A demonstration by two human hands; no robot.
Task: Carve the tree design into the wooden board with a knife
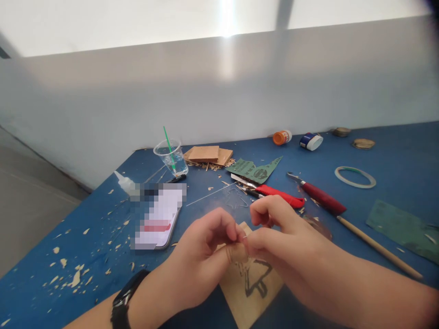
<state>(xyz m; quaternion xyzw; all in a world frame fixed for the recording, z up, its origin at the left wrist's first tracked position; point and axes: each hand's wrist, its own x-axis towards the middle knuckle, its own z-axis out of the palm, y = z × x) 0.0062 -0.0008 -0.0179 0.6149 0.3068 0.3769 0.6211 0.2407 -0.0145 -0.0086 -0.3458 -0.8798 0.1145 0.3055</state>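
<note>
My left hand, with a black watch on its wrist, is closed in a pinch at the middle of the view. Its fingertips meet those of my right hand, whose fingers are curled. A tiny pale bit shows between the fingertips, too small to name. Beneath both hands lies a light wooden board with a dark outline drawn on it. Just beyond them, a thin wire bent into a tree-like shape rests on the blue table, beside a straight wire.
A phone and a white-tipped bottle are at left, near a cup with a green straw. A red cutter, red-handled tool, wooden stick, tape ring and green sandpaper lie right.
</note>
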